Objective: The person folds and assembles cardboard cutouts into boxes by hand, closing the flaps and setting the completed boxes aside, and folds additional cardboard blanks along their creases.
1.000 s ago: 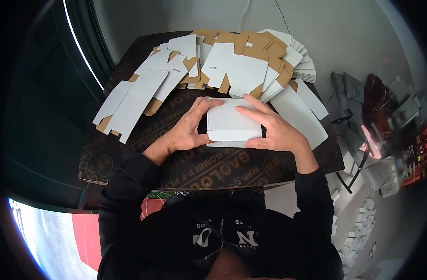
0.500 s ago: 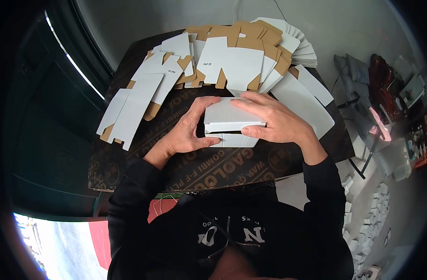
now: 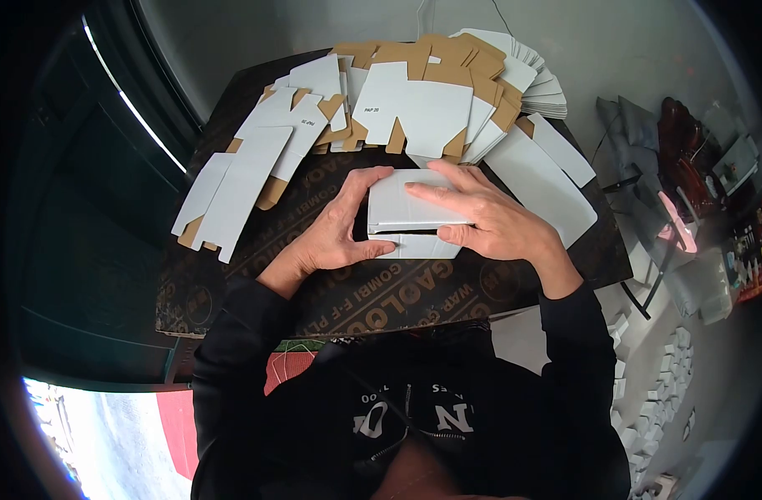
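Note:
A small white cardboard box (image 3: pixel 402 204) stands on the dark table in front of me, its lid nearly down with a narrow dark gap along the near side. My left hand (image 3: pixel 335 232) grips the box's left side, thumb on the near wall and fingers at the far left corner. Over the lid and right side lies my right hand (image 3: pixel 489 212), its fingers on top and its thumb at the near right edge by the gap. Beyond the box lie flat white-and-brown carton blanks (image 3: pixel 414 104), some printed "PAP 20".
More flat blanks (image 3: pixel 239 179) lie at the table's left, and a large white one (image 3: pixel 543 187) at the right. A fanned stack (image 3: pixel 543 87) sits at the back right. Many small white boxes (image 3: pixel 664 392) cover the floor at right, near a dark red chair (image 3: pixel 685 146).
The gap below the lid has narrowed as the lid's front edge came down. My right index finger has shifted slightly left across the lid.

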Action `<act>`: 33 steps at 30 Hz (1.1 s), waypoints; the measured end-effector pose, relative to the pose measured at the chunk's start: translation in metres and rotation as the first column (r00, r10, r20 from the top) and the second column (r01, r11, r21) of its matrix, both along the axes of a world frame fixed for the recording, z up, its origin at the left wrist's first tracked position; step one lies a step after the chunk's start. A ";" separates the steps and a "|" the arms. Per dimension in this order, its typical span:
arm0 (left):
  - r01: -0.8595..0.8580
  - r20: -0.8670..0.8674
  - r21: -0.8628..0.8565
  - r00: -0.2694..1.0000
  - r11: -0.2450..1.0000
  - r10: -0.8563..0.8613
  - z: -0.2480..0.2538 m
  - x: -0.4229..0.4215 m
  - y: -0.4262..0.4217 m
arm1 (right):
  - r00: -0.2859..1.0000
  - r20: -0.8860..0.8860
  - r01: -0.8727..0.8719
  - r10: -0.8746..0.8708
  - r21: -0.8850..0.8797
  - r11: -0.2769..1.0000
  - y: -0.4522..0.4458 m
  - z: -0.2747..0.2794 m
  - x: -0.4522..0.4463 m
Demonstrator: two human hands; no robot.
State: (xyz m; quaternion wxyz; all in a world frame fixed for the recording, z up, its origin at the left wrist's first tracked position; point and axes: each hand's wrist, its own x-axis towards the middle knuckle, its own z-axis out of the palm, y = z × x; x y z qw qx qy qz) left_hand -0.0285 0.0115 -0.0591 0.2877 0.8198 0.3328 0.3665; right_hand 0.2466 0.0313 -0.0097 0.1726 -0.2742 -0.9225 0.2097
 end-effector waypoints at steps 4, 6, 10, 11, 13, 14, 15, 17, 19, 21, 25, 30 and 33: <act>0.011 -0.010 0.029 1.000 1.000 -0.011 -0.001 0.000 -0.001 | 1.000 0.004 -0.030 0.030 0.015 0.999 0.004 -0.003 0.002; 0.025 -0.011 0.028 1.000 0.999 -0.025 0.000 0.000 -0.001 | 0.998 0.005 -0.063 0.062 0.048 0.997 0.005 -0.004 0.003; 0.034 -0.012 0.022 0.999 0.999 -0.033 0.000 0.000 -0.001 | 0.997 0.028 -0.072 0.071 0.029 0.997 0.006 -0.002 0.007; 0.035 -0.014 0.019 0.999 0.999 -0.035 0.000 0.000 -0.001 | 0.997 0.038 -0.068 0.068 0.012 0.998 0.006 -0.001 0.008; 0.034 -0.015 0.017 0.999 0.999 -0.034 -0.001 -0.001 -0.001 | 0.997 0.049 -0.066 0.066 -0.004 0.998 0.006 0.000 0.007; 0.035 -0.015 0.021 0.999 0.999 -0.034 -0.001 -0.001 -0.001 | 0.997 0.044 -0.067 0.067 -0.002 0.998 0.006 0.001 0.007; 0.035 -0.016 0.025 0.999 0.999 -0.035 -0.002 -0.001 -0.001 | 0.997 0.040 -0.068 0.068 0.000 0.998 0.006 0.002 0.007; 0.039 -0.016 0.030 0.999 0.999 -0.039 -0.002 0.000 0.000 | 0.997 0.031 -0.068 0.068 0.002 0.998 0.004 0.002 0.007; 0.041 -0.015 0.026 0.999 0.999 -0.040 -0.003 0.000 0.000 | 0.998 0.012 -0.058 0.058 -0.004 0.998 0.002 0.001 0.008; 0.041 -0.014 0.020 0.999 0.999 -0.041 -0.002 -0.001 0.001 | 0.999 -0.028 -0.041 0.040 -0.010 0.999 0.000 -0.001 0.007; 0.040 -0.010 0.018 0.999 0.999 -0.040 -0.002 -0.001 0.001 | 0.997 -0.077 -0.024 0.025 0.015 1.000 -0.004 -0.007 0.004; 0.041 0.006 0.029 0.999 0.999 -0.041 -0.002 -0.001 -0.001 | 0.994 -0.105 -0.009 0.016 0.063 0.998 -0.006 -0.011 0.001; 0.063 0.002 0.038 0.998 0.997 -0.063 0.000 0.001 -0.001 | 0.993 -0.119 0.017 -0.007 0.082 0.997 -0.008 -0.011 0.001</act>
